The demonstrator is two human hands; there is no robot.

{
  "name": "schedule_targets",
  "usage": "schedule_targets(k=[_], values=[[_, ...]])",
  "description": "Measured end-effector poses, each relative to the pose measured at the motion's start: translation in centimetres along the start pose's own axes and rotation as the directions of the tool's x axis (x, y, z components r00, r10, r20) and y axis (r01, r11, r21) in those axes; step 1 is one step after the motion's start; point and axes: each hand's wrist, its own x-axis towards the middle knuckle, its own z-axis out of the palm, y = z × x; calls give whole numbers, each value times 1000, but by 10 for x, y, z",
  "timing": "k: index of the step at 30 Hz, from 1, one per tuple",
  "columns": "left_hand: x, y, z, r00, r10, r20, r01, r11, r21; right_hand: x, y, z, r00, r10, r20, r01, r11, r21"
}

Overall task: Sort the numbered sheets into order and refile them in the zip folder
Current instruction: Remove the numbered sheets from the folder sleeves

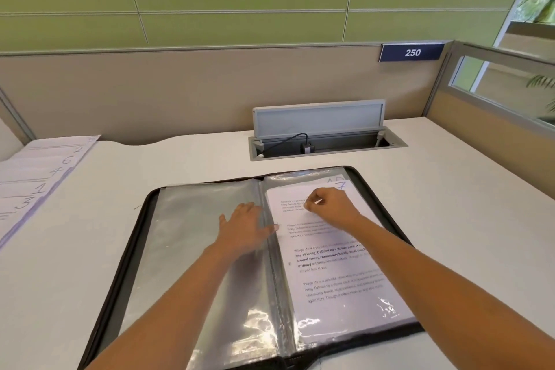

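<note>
Glare runs across the clear sleeves of the zip folder point(127, 255), which lies open flat at the near middle of the surface point(450, 204), its near edge cut off by the bottom of the frame. The left hand point(243, 225) lies released, fingers straight, pressing the left-hand sleeve point(192, 237) just beside the spine, thumb reaching across toward the right page. The right hand point(330, 204) is clenched in a pinch on the upper part of the sheet marked 7 point(336, 273), which lies on the right half of the folder. Whether a layer of plastic sits between fingers and paper cannot be told. The hand's own knuckles hide part of the top lines, and the printed text lower down is too soft to read beyond a few bold words. Behind that page, near the folder's far right corner, the top of another sheet point(335, 180) peeks out with a faint number that looks like 10.

Loose numbered sheets point(39, 177) lie fanned at the far left edge of the surface, showing 2, 6, 4, 1 and 3. Their left parts run out of frame, and one more figure at the top is unreadable. At the far edge, a recessed cable box point(318, 117) stands with its lid raised, a black plug point(307, 148) inside. A blue sign point(412, 52) reading 250 hangs on the partition point(150, 90).
</note>
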Motion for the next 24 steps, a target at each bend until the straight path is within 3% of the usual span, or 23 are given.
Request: schedule_targets(k=[4,11,18,24], values=[[28,2,8,996,84,-14,-84,996,3,27,20,-18,997,-69,-29,56,944,-326],[74,-4,5,996,93,6,-93,995,-33,61,35,-33,1000,19,10,-13,899,-438],[111,-5,3,997,75,34,-73,995,-61,76,57,-33,986,145,81,-114,945,-306],[121,-4,3,995,95,23,-92,992,-85,80,61,-33,998,41,49,-31,982,-185]])
